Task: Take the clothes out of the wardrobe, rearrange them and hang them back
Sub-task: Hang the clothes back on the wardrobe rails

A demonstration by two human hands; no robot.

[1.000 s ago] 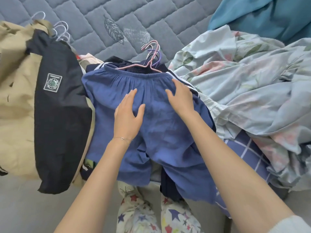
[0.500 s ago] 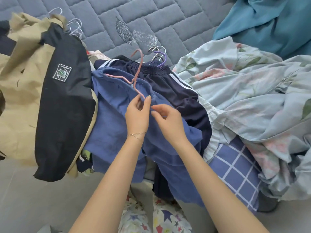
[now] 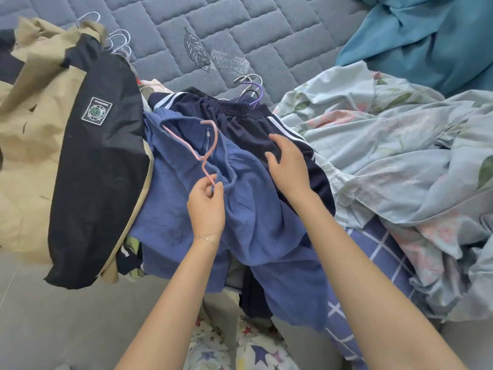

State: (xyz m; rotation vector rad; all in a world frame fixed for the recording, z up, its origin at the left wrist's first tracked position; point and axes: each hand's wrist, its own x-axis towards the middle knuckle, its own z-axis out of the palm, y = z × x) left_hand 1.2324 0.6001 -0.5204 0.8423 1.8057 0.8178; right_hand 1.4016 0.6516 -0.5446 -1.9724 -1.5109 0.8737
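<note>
Blue pants (image 3: 256, 225) lie on top of a clothes pile at the bed's edge. A pink hanger (image 3: 202, 153) lies on them, and my left hand (image 3: 206, 206) pinches its lower end. My right hand (image 3: 289, 166) rests with relaxed fingers where the blue pants meet the navy track pants (image 3: 248, 129) with white stripes beneath. More hanger hooks (image 3: 250, 88) stick out above the navy waistband.
A beige and black jacket (image 3: 80, 156) on white hangers (image 3: 117, 42) lies at the left. A floral sheet (image 3: 386, 156) and a teal cloth (image 3: 426, 41) fill the right. Checked blue fabric (image 3: 373, 252) hangs off the quilted grey mattress (image 3: 240, 28).
The pink hanger has slid out of the blue pants' waistband and lies on them. My hands have parted: the left keeps the hanger, the right moved right onto the pants.
</note>
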